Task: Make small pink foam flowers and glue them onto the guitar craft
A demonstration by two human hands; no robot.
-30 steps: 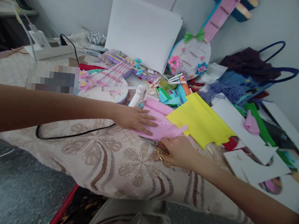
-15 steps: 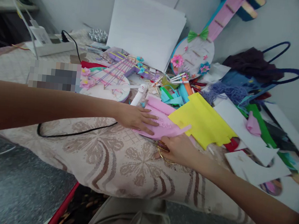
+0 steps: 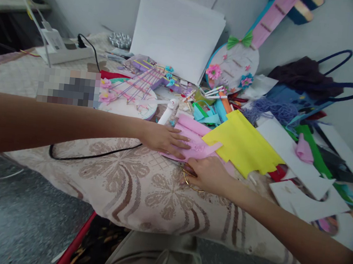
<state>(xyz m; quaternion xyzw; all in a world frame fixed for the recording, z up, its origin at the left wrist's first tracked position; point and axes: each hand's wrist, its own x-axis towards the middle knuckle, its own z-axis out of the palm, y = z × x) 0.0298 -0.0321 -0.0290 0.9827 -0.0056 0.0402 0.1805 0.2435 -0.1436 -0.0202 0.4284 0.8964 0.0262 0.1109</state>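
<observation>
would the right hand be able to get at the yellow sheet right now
Probably yes: the yellow sheet lies close beyond the right hand, its near edge mostly uncovered. The hand does hold gold-handled scissors, though, so it would likely have to release them first.

Pink paper (image 3: 198, 150); gold scissor handles (image 3: 186, 180); plain yellow sheet (image 3: 243, 143); beige tablecloth (image 3: 170, 194) with a brown floral pattern.

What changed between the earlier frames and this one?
The right hand, gripping the gold-handled scissors, has edged left toward the left hand; the pink strip's tip has shifted slightly left too. The whole view has also shifted. Nothing was visibly taken or released: the left hand stays flat on the pink paper, the yellow sheet in place.
</observation>
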